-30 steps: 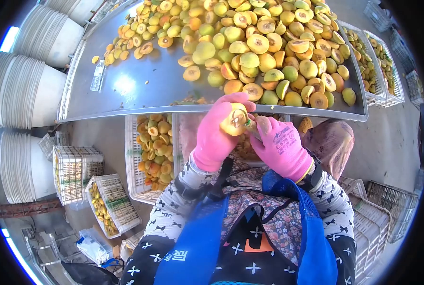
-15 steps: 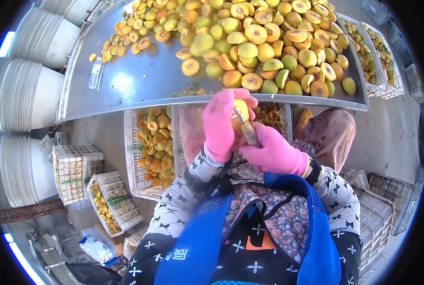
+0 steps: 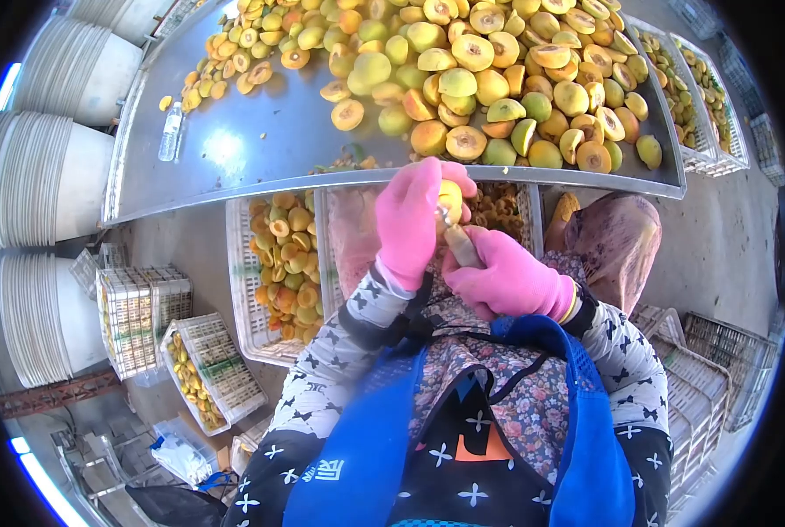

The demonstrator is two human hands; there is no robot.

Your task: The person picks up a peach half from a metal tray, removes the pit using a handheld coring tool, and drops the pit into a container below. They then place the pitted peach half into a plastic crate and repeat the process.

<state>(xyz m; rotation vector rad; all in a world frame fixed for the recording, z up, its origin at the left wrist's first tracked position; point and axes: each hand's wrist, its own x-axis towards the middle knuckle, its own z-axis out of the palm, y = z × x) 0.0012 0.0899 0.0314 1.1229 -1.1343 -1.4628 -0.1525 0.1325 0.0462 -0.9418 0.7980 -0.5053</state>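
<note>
In a pink glove, my left hand (image 3: 410, 215) is closed around a yellow peach half (image 3: 449, 200) at the metal table's near edge. My right hand (image 3: 517, 279), gloved the same way, grips the pale handle of a small pitting tool (image 3: 463, 248). Its metal tip touches the peach half, and my fingers hide part of the fruit. Just beyond my hands, a large heap of cut peach halves (image 3: 473, 53) covers much of the metal table (image 3: 260, 171).
Below the table edge stands a white crate (image 3: 245, 303) of peach halves; beside it, another holds darker pieces (image 3: 502, 206). A plastic bottle (image 3: 172, 132) lies on the table. Stacked white tubs (image 3: 67, 180) line the left; more crates (image 3: 691, 395) stand at right.
The tool's metal tip has turned and sits lower against the peach half. Both hands stay in nearly the same place, and the view has shifted slightly.
</note>
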